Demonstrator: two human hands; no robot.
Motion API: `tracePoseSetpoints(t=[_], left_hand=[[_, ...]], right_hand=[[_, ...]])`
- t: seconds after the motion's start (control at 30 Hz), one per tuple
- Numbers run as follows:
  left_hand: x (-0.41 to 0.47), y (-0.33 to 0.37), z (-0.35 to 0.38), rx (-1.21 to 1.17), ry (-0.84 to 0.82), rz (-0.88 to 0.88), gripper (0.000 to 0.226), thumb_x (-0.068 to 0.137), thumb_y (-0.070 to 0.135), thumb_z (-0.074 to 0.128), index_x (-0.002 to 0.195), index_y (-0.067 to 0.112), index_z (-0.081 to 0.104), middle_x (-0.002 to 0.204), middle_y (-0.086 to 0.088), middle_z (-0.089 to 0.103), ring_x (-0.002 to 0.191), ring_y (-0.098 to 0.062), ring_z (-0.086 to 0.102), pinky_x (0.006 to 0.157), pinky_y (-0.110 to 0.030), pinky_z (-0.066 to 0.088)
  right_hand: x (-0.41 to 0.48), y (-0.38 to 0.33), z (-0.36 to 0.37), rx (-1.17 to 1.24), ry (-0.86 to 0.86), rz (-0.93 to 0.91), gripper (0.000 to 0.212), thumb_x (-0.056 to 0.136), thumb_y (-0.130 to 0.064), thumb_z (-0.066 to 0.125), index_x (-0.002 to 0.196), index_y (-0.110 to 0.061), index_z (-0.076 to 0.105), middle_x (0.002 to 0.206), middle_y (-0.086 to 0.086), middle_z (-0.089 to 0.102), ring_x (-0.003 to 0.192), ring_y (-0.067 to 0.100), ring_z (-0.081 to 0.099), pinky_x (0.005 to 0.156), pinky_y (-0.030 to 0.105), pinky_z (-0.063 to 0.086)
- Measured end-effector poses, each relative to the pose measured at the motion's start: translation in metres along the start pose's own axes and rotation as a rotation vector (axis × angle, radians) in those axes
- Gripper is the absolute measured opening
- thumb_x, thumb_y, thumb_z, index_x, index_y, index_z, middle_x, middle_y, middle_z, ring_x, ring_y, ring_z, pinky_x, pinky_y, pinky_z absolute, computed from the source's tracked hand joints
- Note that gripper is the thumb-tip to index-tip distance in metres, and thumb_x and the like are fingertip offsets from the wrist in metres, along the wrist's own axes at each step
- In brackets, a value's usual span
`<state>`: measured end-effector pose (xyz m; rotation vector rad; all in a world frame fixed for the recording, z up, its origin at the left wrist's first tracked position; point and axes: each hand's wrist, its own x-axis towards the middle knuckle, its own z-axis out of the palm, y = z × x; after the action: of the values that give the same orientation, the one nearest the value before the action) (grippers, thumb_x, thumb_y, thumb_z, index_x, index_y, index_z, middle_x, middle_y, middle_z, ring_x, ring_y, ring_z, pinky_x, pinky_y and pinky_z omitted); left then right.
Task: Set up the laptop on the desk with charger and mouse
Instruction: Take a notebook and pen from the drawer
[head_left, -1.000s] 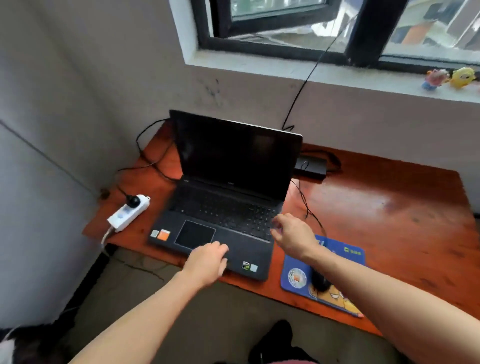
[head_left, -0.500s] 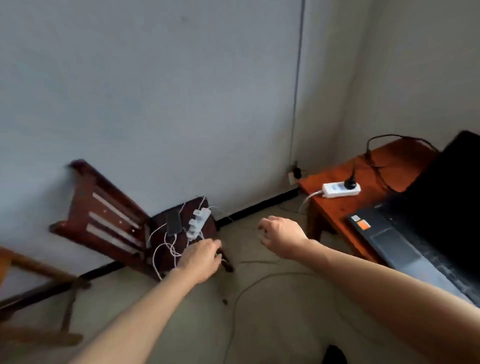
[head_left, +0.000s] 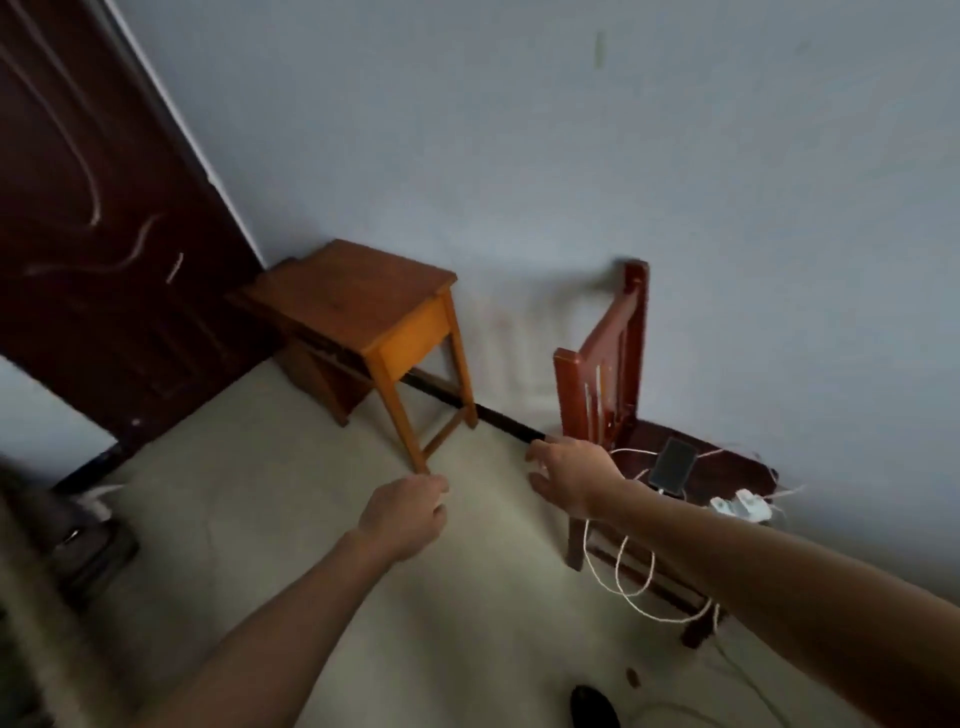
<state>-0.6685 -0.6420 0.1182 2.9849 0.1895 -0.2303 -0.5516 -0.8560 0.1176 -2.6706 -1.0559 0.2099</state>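
Observation:
The laptop, charger, mouse and desk are out of view. My left hand (head_left: 408, 512) hangs in the air over the floor with its fingers curled shut and nothing visible in it. My right hand (head_left: 574, 475) is stretched forward with fingers spread, empty, just left of a dark red wooden chair (head_left: 608, 379). Neither hand touches anything.
A phone (head_left: 674, 466), a white power strip (head_left: 744, 506) and white cables (head_left: 631, 582) lie on the chair's seat. A small orange-brown table (head_left: 358, 306) stands against the grey wall. A dark brown door (head_left: 88, 208) is at the left. Pale floor lies below my arms.
The view has swung far to the left, away from the desk and laptop. The chair is now at the right, and the small table and door have come into view. My right hand has opened.

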Motion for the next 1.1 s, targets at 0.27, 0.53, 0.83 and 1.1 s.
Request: tracePoseSetpoints(t=[0.27, 0.53, 0.83, 1.1], left_hand=[[-0.004, -0.131, -0.018, -0.068, 0.061, -0.423, 0.033, 0.093, 0.034, 0.048, 0.123, 0.022, 0.054, 0.116, -0.004, 0.064, 0.107, -0.024, 0.059, 0.085, -0.036, 0.048], [-0.008, -0.286, -0.016, -0.066, 0.044, -0.620, 0.037, 0.095, 0.036, 0.046, 0.129, 0.024, 0.050, 0.120, -0.001, 0.061, 0.113, -0.021, 0.056, 0.089, -0.036, 0.045], [0.048, -0.506, -0.084, -0.058, 0.025, -0.651, 0.039, 0.095, 0.035, 0.045, 0.132, 0.022, 0.048, 0.126, -0.003, 0.057, 0.118, -0.024, 0.053, 0.095, -0.036, 0.043], [0.151, -0.649, -0.115, -0.069, 0.007, -0.593, 0.040, 0.095, 0.036, 0.045, 0.133, 0.023, 0.047, 0.125, -0.004, 0.057, 0.114, -0.024, 0.054, 0.092, -0.037, 0.044]], right_hand=[[0.176, -0.096, 0.011, -0.059, -0.151, -0.349, 0.031, 0.093, -0.037, 0.051, 0.121, -0.025, 0.056, 0.119, 0.002, 0.062, 0.107, 0.024, 0.061, 0.087, 0.041, 0.053], [0.321, -0.223, 0.074, -0.109, -0.171, -0.557, 0.037, 0.095, -0.037, 0.047, 0.129, -0.024, 0.051, 0.124, 0.002, 0.057, 0.111, 0.023, 0.058, 0.083, 0.034, 0.047], [0.506, -0.364, 0.096, -0.051, -0.170, -0.476, 0.040, 0.093, -0.037, 0.052, 0.130, -0.023, 0.051, 0.129, 0.002, 0.057, 0.117, 0.023, 0.056, 0.092, 0.038, 0.048], [0.669, -0.417, 0.124, -0.073, -0.164, -0.470, 0.038, 0.094, -0.038, 0.050, 0.128, -0.024, 0.051, 0.123, -0.001, 0.057, 0.107, 0.019, 0.059, 0.073, 0.028, 0.043]])
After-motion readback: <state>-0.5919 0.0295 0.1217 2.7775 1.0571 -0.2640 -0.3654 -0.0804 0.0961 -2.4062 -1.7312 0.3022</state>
